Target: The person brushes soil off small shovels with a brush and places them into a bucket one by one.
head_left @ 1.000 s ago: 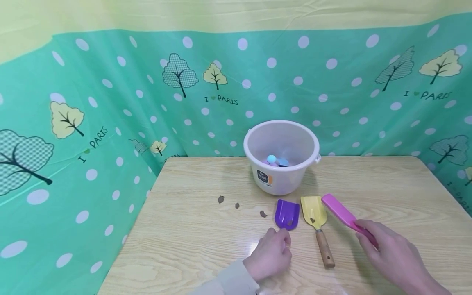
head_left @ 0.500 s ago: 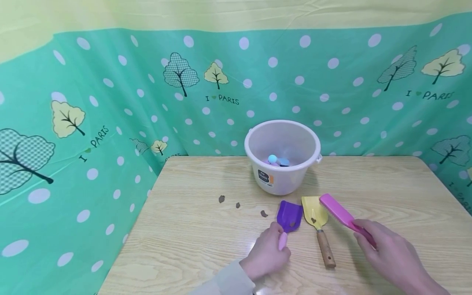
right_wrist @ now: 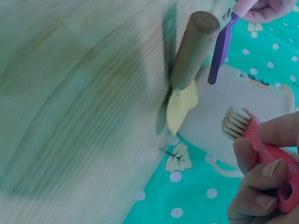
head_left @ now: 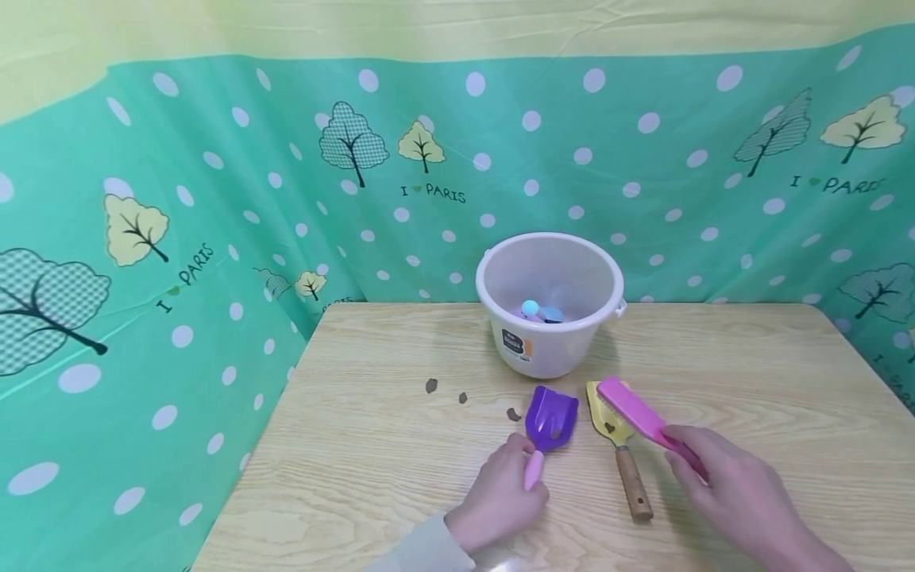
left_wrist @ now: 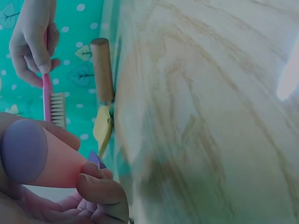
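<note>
Tabletop (head_left: 343,461): bucket (head_left: 543,356) beyond purple shovel (head_left: 549,418); brush (head_left: 636,410) partly hides yellow shovel (head_left: 629,473).

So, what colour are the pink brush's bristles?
The bristles are pale cream, clearest in the right wrist view.

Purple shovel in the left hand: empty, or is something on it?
Not empty: in the head view, a small brown piece shows on the purple shovel, towards its pink handle.

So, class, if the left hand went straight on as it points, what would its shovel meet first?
Probably the pale bucket, beyond the purple shovel in the left hand, though the shovel's height is unclear.
</note>
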A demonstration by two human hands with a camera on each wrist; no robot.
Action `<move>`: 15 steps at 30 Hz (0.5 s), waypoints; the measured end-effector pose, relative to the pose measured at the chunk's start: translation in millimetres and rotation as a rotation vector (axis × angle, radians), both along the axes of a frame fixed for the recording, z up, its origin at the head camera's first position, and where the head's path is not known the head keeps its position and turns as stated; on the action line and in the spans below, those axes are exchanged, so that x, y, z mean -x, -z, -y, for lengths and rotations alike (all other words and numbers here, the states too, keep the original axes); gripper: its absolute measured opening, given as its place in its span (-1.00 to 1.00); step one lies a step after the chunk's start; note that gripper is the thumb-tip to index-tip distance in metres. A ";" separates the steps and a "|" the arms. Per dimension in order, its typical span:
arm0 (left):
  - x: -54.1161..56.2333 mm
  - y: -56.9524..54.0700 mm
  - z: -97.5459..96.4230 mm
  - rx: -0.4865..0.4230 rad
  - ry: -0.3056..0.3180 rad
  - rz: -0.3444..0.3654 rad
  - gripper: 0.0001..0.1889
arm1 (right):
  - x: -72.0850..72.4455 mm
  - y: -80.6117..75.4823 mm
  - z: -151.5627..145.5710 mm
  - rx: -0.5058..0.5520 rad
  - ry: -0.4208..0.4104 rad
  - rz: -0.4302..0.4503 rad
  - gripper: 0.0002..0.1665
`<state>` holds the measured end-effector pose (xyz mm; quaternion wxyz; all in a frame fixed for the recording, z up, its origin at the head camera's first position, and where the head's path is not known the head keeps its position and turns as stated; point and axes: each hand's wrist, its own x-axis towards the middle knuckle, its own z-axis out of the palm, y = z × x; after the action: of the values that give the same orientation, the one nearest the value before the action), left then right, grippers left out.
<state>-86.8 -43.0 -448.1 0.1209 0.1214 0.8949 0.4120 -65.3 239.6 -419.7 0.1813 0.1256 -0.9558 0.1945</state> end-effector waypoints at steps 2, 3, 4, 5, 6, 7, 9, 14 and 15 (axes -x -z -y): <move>-1.1 -2.4 2.6 0.012 0.003 0.001 -0.50 | 1.8 0.9 4.0 0.010 -0.027 -0.022 -0.53; -1.7 -3.3 4.1 0.013 0.006 -0.001 -0.49 | 2.7 1.5 6.1 0.016 -0.042 -0.036 -0.52; -2.1 -4.2 5.4 0.015 0.008 -0.003 -0.49 | 3.5 1.7 8.1 0.023 -0.055 -0.044 -0.51; -2.5 -4.9 6.8 0.014 0.010 -0.005 -0.48 | 4.3 2.1 10.3 0.028 -0.067 -0.047 -0.51; -2.8 -5.4 8.1 0.012 0.012 -0.008 -0.49 | 5.0 2.4 12.5 0.032 -0.080 -0.055 -0.50; -3.2 -5.8 9.4 0.010 0.012 -0.010 -0.49 | 5.7 2.5 14.9 0.036 -0.092 -0.060 -0.50; -3.7 -6.3 11.9 0.002 0.009 -0.011 -0.49 | 6.8 2.8 19.6 0.044 -0.112 -0.072 -0.51; -5.2 -8.3 18.0 -0.017 -0.002 0.009 -0.50 | 8.1 3.4 31.6 0.062 -0.159 -0.072 -0.55; -5.4 -8.8 19.1 -0.021 -0.002 0.015 -0.50 | 8.1 3.5 33.7 0.066 -0.166 -0.069 -0.56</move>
<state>-81.4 -62.1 -439.3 0.1259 0.1188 0.8898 0.4222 -73.4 205.9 -423.2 0.2014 0.2051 -0.9283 0.2359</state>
